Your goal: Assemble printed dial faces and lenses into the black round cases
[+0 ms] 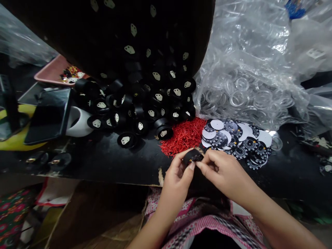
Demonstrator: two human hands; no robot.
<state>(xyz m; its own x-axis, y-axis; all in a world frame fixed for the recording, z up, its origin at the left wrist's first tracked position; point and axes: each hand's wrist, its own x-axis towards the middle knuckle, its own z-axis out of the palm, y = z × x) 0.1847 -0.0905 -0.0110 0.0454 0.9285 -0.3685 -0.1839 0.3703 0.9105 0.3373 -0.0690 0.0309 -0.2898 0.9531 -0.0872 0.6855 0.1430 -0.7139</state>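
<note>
My left hand (pixel 177 174) is wrapped round a small black round case (pixel 189 157) above the front edge of the black table. At the case's right side, my right hand (pixel 224 169) has its thumb and fingertips pinched together on the face; whatever they may hold is too small to make out. Just behind the hands lies a heap of thin red pieces (pixel 183 136). Black and white printed discs (pixel 240 152) are piled to the right of it. Many more black round cases (pixel 126 140) with pale plates inside spread to the left and back.
Clear plastic bags with transparent rings (pixel 238 98) lie at the back right. A large dark container (pixel 116 31) tips over the cases. On the left are a phone (pixel 49 116) on a white stand (pixel 79 121), a pink tray (pixel 49 74) and two dark round parts (pixel 61 160).
</note>
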